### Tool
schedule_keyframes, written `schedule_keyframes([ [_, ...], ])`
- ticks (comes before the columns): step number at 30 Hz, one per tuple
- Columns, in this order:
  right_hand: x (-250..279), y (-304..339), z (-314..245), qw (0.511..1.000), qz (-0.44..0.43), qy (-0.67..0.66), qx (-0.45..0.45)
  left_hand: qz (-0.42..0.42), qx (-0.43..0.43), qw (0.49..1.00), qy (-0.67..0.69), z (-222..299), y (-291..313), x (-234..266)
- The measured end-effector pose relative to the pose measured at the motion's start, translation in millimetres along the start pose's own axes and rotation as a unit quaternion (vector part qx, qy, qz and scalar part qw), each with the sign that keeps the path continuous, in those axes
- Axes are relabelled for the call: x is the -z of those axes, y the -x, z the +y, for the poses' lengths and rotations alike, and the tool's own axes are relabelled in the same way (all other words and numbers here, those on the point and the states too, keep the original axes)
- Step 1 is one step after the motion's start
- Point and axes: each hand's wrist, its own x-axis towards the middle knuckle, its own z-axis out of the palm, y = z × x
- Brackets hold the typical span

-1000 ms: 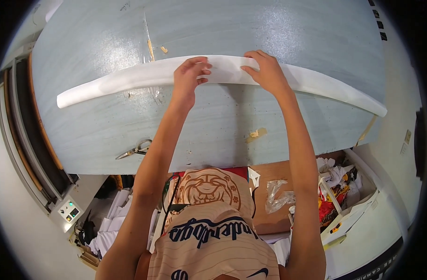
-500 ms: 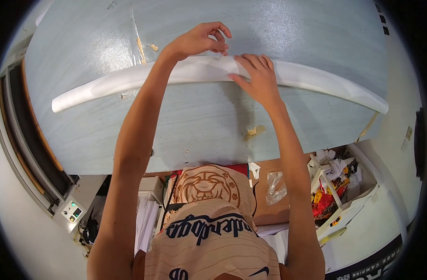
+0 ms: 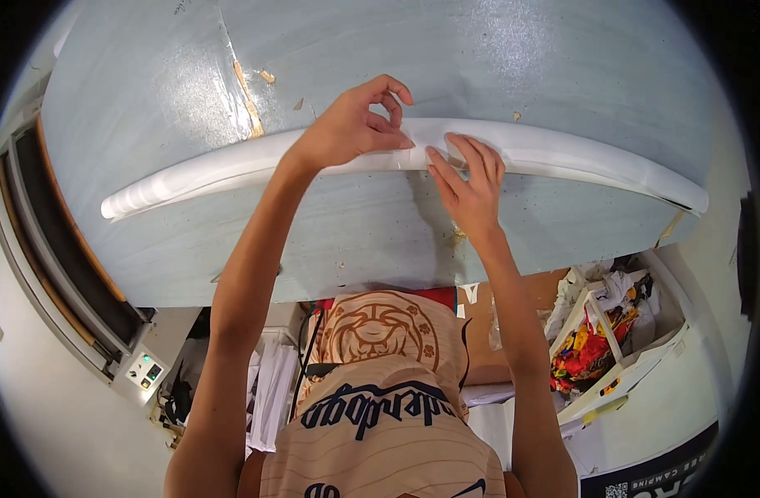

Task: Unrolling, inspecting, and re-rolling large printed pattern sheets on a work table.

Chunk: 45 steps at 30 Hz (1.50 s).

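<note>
A long white roll (image 3: pixel 554 148), which looks like paper or thin sheet, lies across the table and seems curved by the lens. A loose edge shows along its near side, opening into a gap at the right end. My left hand (image 3: pixel 357 123) is over the roll's middle, thumb and a finger drawn together near its surface; anything pinched there is too small to make out. Just to its right, my right hand (image 3: pixel 473 178) rests its fingertips on the roll, fingers bent but apart. A faint rectangular patch, perhaps clear tape, lies between the hands.
The blue-grey table (image 3: pixel 347 232) bears torn brown tape scraps (image 3: pixel 249 100). Below its right edge stands a white bin (image 3: pixel 645 349) with crumpled colourful material. At the left are a long dark machine (image 3: pixel 65 241) and a control panel with lit lights (image 3: pixel 144 371).
My left hand has come down from above the roll to its middle. The roll has turned, and its loose edge now shows. My right hand has shifted slightly right and nearer me.
</note>
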Motion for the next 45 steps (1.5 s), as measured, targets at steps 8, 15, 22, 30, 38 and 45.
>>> schedule_keyframes([
  [8,-7.3,-6.0,-0.4,0.999,0.014,-0.01,-0.027,0.06,-0.002,0.99,-0.13,-8.0,5.5,-28.7],
  [15,-6.1,-7.6,-1.7,0.998,0.024,-0.036,-0.041,0.108,-0.136,0.966,-0.193,-27.3,4.7,-39.9],
  [22,-6.1,-10.2,-1.5,0.996,0.03,-0.068,-0.055,0.118,-0.102,0.967,-0.2,-20.8,9.0,-38.8],
  [30,-16.5,-15.8,11.1,0.996,0.048,-0.062,-0.035,0.093,-0.069,0.981,-0.154,-6.8,8.7,-29.0],
  [38,-12.9,-26.3,10.6,0.992,0.04,-0.095,-0.075,0.012,-0.096,0.971,-0.217,-5.1,13.3,-28.6],
  [45,-13.1,-34.7,8.8,0.99,0.021,-0.096,-0.105,0.039,-0.082,0.97,-0.226,-15.0,-3.3,-22.8],
])
